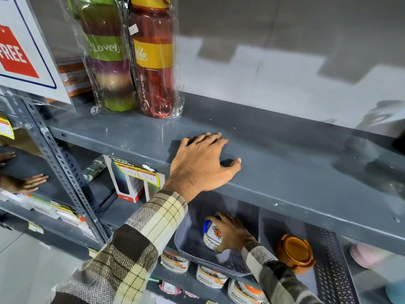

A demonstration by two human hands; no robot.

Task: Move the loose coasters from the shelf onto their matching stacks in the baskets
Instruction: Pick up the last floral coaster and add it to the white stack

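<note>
My left hand (203, 163) lies flat, fingers spread, on the front of the grey metal shelf (285, 154), holding nothing. Below that shelf, my right hand (232, 232) reaches into a grey perforated basket (192, 244) and grips a stack of white coasters (211, 234) with a blue rim and a floral print. In the neighbouring basket (333, 270) to the right stands an orange-brown stack of coasters (294, 252). A pale pink stack (366, 255) shows blurred at the far right. No loose coaster is visible on the upper shelf.
Two plastic-wrapped bottles (151, 60) stand at the upper shelf's left end, beside a sign reading FREE (17, 53). A perforated upright post (63, 163) divides the shelving. Jars (210, 276) sit on the lowest shelf. Another person's hands (24, 183) rest on the left bay.
</note>
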